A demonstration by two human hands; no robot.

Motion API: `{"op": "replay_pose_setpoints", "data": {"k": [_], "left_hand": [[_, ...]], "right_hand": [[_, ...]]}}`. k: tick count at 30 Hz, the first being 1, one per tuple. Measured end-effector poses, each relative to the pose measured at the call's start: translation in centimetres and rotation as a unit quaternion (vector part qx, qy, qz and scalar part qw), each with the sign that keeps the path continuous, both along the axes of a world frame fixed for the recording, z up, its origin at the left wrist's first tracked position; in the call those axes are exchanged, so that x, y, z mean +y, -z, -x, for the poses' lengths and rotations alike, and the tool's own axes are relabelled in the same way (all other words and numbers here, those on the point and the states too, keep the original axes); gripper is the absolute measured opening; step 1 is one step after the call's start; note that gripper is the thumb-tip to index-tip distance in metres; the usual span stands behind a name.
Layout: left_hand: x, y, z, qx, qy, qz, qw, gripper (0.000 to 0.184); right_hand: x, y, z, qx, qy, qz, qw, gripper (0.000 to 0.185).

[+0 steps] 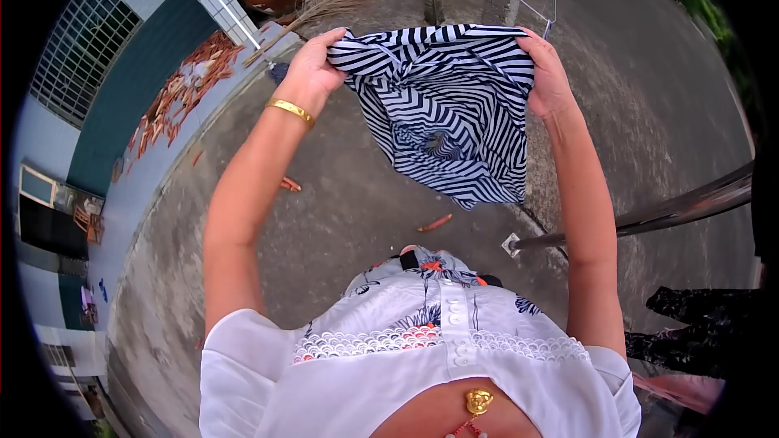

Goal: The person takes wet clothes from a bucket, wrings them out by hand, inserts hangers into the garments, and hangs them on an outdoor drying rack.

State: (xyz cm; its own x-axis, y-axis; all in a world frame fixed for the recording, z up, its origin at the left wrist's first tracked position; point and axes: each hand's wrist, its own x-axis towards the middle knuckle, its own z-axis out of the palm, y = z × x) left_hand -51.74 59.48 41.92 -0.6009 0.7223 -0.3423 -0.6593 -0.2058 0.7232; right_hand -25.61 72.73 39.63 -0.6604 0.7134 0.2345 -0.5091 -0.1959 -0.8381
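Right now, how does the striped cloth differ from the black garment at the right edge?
The striped cloth has bold dark and pale stripes; the black garment is mostly black with small pale marks.
The striped cloth is stretched along its top edge between the left hand and right hand; the black garment is in neither hand.
Both are patterned fabric.
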Motion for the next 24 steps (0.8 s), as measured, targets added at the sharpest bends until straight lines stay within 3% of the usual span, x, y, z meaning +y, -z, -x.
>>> {"op": "replay_pose_setpoints", "data": {"k": [5,7,8,10,11,12,13,14,15,16,20,22,24], "left_hand": [[-1.7,0.9,0.6,-0.018,0.010,0.020,1.000,0.011],[-2.4,1.0,0.3,-0.023,0.043,-0.033,0.998,0.015],[-3.2,1.8,0.3,-0.033,0.016,-0.096,0.995,0.016],[-5.7,6.6,-2.7,0.077,-0.074,-0.280,0.954,0.030],[-6.6,10.8,-4.1,-0.051,-0.099,-0.228,0.967,0.040],[-6.8,12.8,-7.3,-0.176,-0.069,-0.085,0.978,0.046],[-6.5,14.8,-9.4,-0.257,0.055,-0.112,0.959,0.046],[-6.3,15.6,-11.3,-0.289,0.134,-0.130,0.939,0.046],[-6.1,15.6,-12.4,-0.304,0.167,-0.144,0.927,0.046],[-6.1,15.4,-13.0,-0.303,0.178,-0.146,0.925,0.046],[-6.4,14.4,-11.6,-0.272,0.177,-0.153,0.934,0.046],[-6.7,14.1,-10.9,-0.254,0.179,-0.151,0.938,0.045],[-6.9,13.7,-10.1,-0.236,0.180,-0.147,0.944,0.045]], "right_hand": [[0.0,-3.9,0.5,-0.038,0.003,-0.051,0.998,0.013],[-1.0,-4.9,0.7,-0.047,0.097,-0.082,0.991,0.013],[-1.9,-5.2,1.0,-0.001,0.089,-0.118,0.989,0.013],[-6.5,-5.5,1.3,-0.002,0.101,-0.192,0.976,0.014],[-8.8,-4.8,1.6,-0.033,0.072,-0.269,0.960,0.015],[-11.7,-3.9,1.6,-0.094,0.048,-0.376,0.921,0.016],[-14.3,-2.1,2.1,-0.073,0.047,-0.526,0.846,0.018],[-16.8,-0.8,2.0,-0.114,-0.072,-0.549,0.825,0.022],[-18.5,0.8,1.8,-0.201,-0.177,-0.583,0.767,0.023],[-19.5,2.8,1.5,-0.215,-0.203,-0.610,0.736,0.020],[-19.3,8.0,-0.6,-0.230,-0.242,-0.587,0.738,0.020],[-17.4,8.2,-1.5,-0.263,-0.337,-0.443,0.788,0.020],[-15.2,8.9,-2.5,-0.303,-0.220,-0.375,0.848,0.018]]}}
